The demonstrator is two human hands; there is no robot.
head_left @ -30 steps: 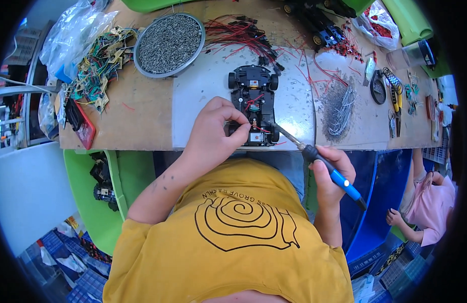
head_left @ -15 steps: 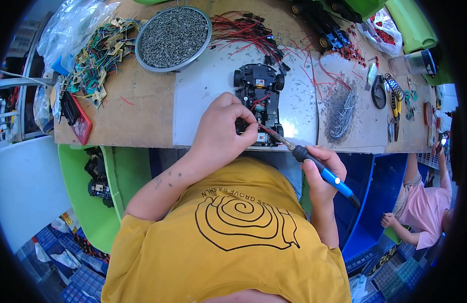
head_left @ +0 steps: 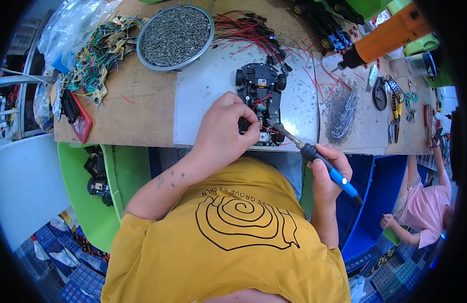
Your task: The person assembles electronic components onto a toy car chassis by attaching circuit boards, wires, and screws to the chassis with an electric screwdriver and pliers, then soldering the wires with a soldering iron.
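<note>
chassis (head_left: 270,103); near end under left grip (head_left: 225,124); soldering iron (head_left: 308,152) in right grip (head_left: 330,171)

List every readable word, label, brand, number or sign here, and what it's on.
Yellow shirt: one curved line of dark lettering above a spiral drawing; printed words aren't copied out here.
Soldering iron: no text legible.
Upturned toy car chassis: any markings are too small to read.
Orange power tool: no text legible.
</note>
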